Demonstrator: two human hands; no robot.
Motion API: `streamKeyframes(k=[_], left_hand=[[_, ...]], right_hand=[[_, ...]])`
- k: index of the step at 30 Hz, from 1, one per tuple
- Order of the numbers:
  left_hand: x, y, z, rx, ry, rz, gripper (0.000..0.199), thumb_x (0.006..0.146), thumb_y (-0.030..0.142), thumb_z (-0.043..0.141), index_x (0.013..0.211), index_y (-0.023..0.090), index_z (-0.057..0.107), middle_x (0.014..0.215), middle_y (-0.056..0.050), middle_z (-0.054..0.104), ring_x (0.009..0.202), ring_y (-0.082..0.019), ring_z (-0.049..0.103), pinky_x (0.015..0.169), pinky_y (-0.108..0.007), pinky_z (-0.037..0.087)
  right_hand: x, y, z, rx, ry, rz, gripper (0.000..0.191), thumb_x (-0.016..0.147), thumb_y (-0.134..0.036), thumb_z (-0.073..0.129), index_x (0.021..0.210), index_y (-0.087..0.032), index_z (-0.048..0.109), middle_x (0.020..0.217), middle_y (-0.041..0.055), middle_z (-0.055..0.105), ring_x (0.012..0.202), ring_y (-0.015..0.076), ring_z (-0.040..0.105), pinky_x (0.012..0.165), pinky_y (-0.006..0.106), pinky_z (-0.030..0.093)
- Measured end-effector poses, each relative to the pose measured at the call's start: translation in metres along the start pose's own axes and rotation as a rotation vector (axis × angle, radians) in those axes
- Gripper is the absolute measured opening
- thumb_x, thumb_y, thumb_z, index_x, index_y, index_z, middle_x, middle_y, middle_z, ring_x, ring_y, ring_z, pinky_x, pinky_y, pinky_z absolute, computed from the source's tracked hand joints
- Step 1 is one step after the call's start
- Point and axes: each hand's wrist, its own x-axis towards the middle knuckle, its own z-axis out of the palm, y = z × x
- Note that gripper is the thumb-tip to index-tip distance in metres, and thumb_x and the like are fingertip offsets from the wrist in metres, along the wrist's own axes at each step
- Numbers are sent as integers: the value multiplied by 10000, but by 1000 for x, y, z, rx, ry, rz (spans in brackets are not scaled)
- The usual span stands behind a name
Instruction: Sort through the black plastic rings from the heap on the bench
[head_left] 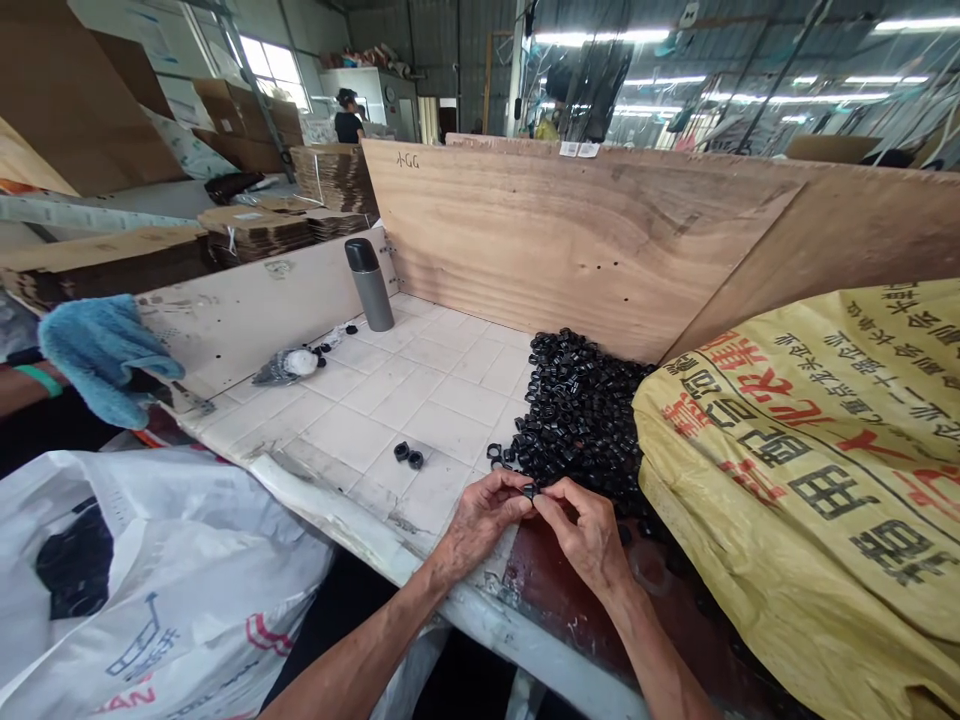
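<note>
Near the table's front edge, my left hand and my right hand meet fingertip to fingertip. Between them they pinch a small black part, partly covered by the fingers. Just beyond my hands a large pile of black ring-shaped parts spreads over the white tiled table top. Two loose black rings lie side by side on the tiles, to the left of my hands.
A yellow printed sack fills the right side. White plastic bag at lower left. Grey bottle, clear bag and blue cloth are farther left. A wooden board borders the back. A person stands in the background.
</note>
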Motion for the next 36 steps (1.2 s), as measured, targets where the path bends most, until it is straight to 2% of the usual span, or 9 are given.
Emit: streamKeyframes(k=[5,9,14,17,21,24,27,31,36], left_hand=[[-3,0,0,35,-15,8,297,798,351,782,1022,181,687,950,-63,745,881,-209,713,899,-383,551],[-5,3,2,75,-31,4,292,790,343,792,1009,172,702,943,-63,744,844,-187,706,861,-342,553],[-4,5,0,57,-9,-2,312,816,369,765,1034,159,688,956,-82,751,853,-195,708,869,-351,549],[-4,5,1,58,-5,11,320,796,368,784,1014,159,681,911,-64,746,831,-191,705,849,-343,549],[-6,5,2,74,-18,13,294,812,352,768,1019,167,669,890,-53,738,828,-194,702,842,-351,551],[-11,5,-2,247,9,73,248,837,334,740,1017,176,677,915,-53,721,832,-195,692,815,-339,557],[-18,4,-7,578,40,295,153,895,270,670,1029,196,679,1011,-62,690,945,-200,668,873,-335,544],[-33,5,-12,885,-53,501,209,975,166,507,1139,221,625,1117,-82,649,1036,-182,645,916,-322,540],[-50,18,-39,1108,-91,367,228,979,175,476,1154,235,609,1087,-70,651,970,-169,664,873,-293,558]], right_hand=[[-1,3,5,30,24,-26,172,950,-365,569,914,-216,646,793,14,665,693,166,617,653,252,490],[-2,5,6,-8,75,3,333,982,-375,507,700,-217,586,613,-9,594,564,144,561,580,242,465],[-2,3,4,68,1,-37,159,944,-349,571,985,-220,655,888,46,702,759,195,670,703,274,533],[-2,1,4,44,16,21,177,937,-359,577,849,-216,631,768,26,675,662,178,638,623,259,507],[-3,1,8,105,-6,57,166,945,-360,551,899,-212,609,766,19,656,637,162,602,602,246,481],[-5,1,13,171,-37,110,146,939,-346,552,901,-214,603,754,13,638,613,152,571,586,242,464],[-7,-2,19,297,-73,208,138,921,-348,579,894,-214,598,720,-8,600,584,136,530,548,231,433],[-10,-7,28,570,-156,353,204,923,-387,583,839,-200,581,593,-55,502,560,125,512,584,232,443],[-13,-2,35,549,-356,443,306,902,-452,586,741,-192,565,532,-52,542,439,109,485,533,241,441]])
